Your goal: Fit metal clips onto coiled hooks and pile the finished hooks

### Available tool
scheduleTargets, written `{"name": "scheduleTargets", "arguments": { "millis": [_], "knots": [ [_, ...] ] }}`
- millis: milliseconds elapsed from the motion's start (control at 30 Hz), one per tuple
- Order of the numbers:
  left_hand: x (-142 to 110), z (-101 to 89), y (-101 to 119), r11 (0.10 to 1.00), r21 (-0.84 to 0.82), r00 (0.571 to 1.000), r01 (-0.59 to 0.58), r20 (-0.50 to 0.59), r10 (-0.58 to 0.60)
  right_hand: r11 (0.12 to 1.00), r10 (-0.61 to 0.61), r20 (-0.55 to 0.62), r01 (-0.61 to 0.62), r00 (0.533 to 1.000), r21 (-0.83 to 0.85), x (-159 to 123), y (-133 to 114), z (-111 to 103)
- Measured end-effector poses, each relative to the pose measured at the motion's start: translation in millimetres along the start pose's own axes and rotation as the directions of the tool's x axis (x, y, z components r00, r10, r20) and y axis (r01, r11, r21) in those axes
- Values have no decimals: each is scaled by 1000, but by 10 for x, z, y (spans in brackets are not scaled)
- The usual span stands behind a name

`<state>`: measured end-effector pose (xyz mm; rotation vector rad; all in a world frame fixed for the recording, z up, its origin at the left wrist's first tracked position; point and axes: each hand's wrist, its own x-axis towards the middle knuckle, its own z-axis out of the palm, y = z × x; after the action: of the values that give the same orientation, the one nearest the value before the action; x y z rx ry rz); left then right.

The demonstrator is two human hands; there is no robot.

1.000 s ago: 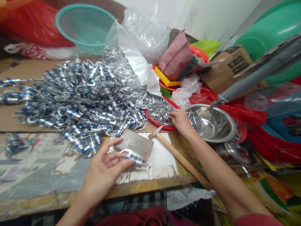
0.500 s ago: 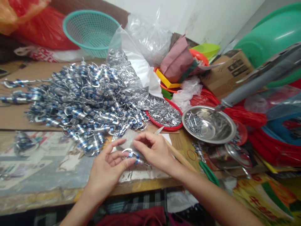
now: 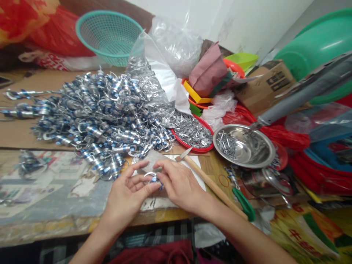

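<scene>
A blue-and-silver metal fitting with a curved hook (image 3: pixel 153 178) is held between both hands, over the front part of the bench. My left hand (image 3: pixel 128 190) is closed on it, thumb and fingertips at its left side. My right hand (image 3: pixel 180 185) grips it from the right, covering much of its body. Just behind the fingers lies a small grey metal block or plate (image 3: pixel 150 160), partly hidden. Right of my right hand rests a wooden-handled tool with a pointed metal head (image 3: pixel 211 183). A large pile of similar fittings (image 3: pixel 93 110) spreads behind my left hand.
A red tray of small metal pieces (image 3: pixel 192 132) stands beyond my hands, beside a steel bowl (image 3: pixel 244 146) holding metal pins. A grey bar (image 3: pixel 302 90) slants over the bowl. A turquoise basket (image 3: pixel 110 36) stands at the back; a loose fitting cluster (image 3: pixel 30 163) lies left.
My right hand has moved down and slightly left, closing over the fitting's right end. More of the wooden-handled tool shows now. My left hand has barely moved.
</scene>
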<state>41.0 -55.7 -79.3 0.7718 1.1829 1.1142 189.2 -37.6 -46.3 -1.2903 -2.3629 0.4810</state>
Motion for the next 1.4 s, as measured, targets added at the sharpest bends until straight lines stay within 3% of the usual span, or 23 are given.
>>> {"name": "scheduleTargets", "arguments": {
  "millis": [133,233,300,400,433,500,567,600,700,800,867,933,1067,1167,1267,1333,1400],
  "knots": [
    [5,-13,-27,1000,20,1000,-6,-5,6,997,35,82,-28,996,-75,92,-35,-20],
    [4,-13,-19,1000,26,1000,-5,-18,5,999,34,55,-32,998,-21,96,-14,-29],
    [2,-8,-6,1000,20,1000,6,-18,-6,996,68,-77,-63,995,70,18,81,-76],
    [-2,1,8,1000,17,1000,24,-20,-24,972,236,-297,-227,925,65,-215,373,-197],
    [-3,2,9,999,18,999,28,-19,-27,954,284,-290,-298,914,-7,-309,492,-233],
    [-1,1,3,999,24,999,28,-25,-27,911,360,-153,-382,920,-153,-490,708,-273],
    [2,0,-5,999,28,999,19,-37,-18,886,426,-37,-425,904,-187,-627,831,-276],
    [3,1,-7,999,29,999,15,-46,-13,882,444,-32,-443,896,-161,-670,843,-274],
    [-1,12,6,1000,24,998,19,-52,-18,930,358,-131,-366,924,-41,-698,682,-309],
    [-11,26,36,999,17,998,37,-59,-36,993,113,-174,-117,978,-14,-648,376,-415],
    [-13,31,48,999,12,997,40,-68,-39,999,-26,-204,20,979,-33,-623,212,-472],
    [-10,32,48,999,1,997,37,-64,-37,994,-89,-195,75,977,-78,-623,128,-480],
    [-4,28,30,999,-25,998,24,-52,-26,983,-47,-33,40,998,-181,-690,124,-389],
    [-6,30,23,1000,-16,998,22,-60,-23,989,-41,-119,23,992,-146,-754,147,-319],
    [-16,37,27,1000,-18,997,24,-67,-25,997,6,-122,-15,993,-76,-799,239,-269],
    [-28,37,38,999,32,996,20,-85,-17,993,117,-165,-120,979,-7,-816,393,-243],
    [-44,26,52,981,192,996,-5,-89,23,959,281,-217,-277,935,49,-820,600,-229]
  ]
}}
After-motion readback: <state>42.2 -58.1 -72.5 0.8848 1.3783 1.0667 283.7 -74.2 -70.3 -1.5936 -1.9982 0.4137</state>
